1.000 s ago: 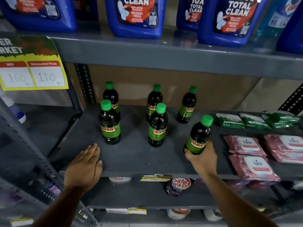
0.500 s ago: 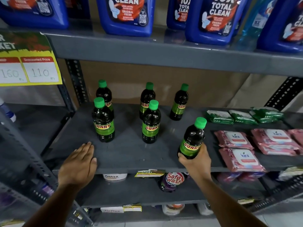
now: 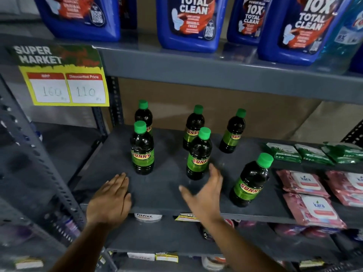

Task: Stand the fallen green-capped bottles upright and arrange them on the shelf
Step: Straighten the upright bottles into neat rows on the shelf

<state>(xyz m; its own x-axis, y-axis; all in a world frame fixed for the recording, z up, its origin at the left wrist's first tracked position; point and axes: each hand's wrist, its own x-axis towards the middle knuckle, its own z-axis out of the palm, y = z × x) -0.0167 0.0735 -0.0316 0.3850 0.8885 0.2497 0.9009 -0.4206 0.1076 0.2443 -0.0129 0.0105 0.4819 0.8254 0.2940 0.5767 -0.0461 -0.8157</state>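
Several dark green-capped SUNNY bottles stand upright on the grey shelf [image 3: 163,185]: three in a back row, one at front left [image 3: 141,150], one at front middle [image 3: 198,156] and one at front right [image 3: 250,182]. My right hand [image 3: 204,195] hovers open over the shelf front, just left of the front-right bottle and not touching it. My left hand [image 3: 110,199] lies flat, palm down, on the shelf's front left edge, holding nothing.
Pink wipe packs [image 3: 312,209] and green packs [image 3: 312,153] lie at the right of the shelf. Blue cleaner jugs [image 3: 188,22] fill the shelf above. A yellow price sign [image 3: 66,87] hangs at the left. Lower shelves hold small jars.
My right hand has let go of the front-right bottle, which now stands on its own, and has moved left with fingers spread. The left hand has stayed on the shelf edge.
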